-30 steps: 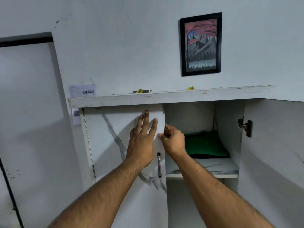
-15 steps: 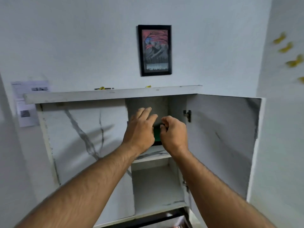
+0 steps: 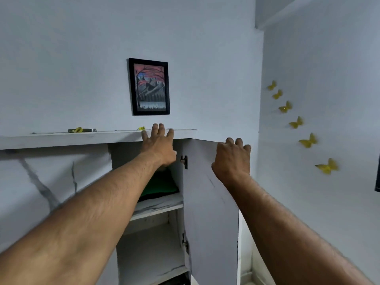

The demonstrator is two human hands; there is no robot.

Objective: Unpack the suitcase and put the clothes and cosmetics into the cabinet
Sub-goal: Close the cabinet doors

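Gripping, right hand: the right hand (image 3: 231,159) curls its fingers over the top edge of the open door (image 3: 211,202), holding it; likely to swing it, though which way I cannot tell.
Left hand: the left hand (image 3: 159,145) lies flat with straight fingers against the front edge of the top (image 3: 61,138), holding nothing; it seems to brace the person at the cabinet.
Door: it stands swung out to the right on its hinge (image 3: 184,162), leaving the right bay bare to view.
Clothes: a folded green cloth (image 3: 162,185) lies on the upper shelf (image 3: 158,206), partly behind the left forearm.
Lower bay: nothing shows in it.
Left door: shut (image 3: 51,192).
Suitcase: out of view, and no cosmetics to be seen.
Wall: a framed picture (image 3: 149,86) above, yellow butterflies (image 3: 307,140) on the right.
Stage: probably between loads.
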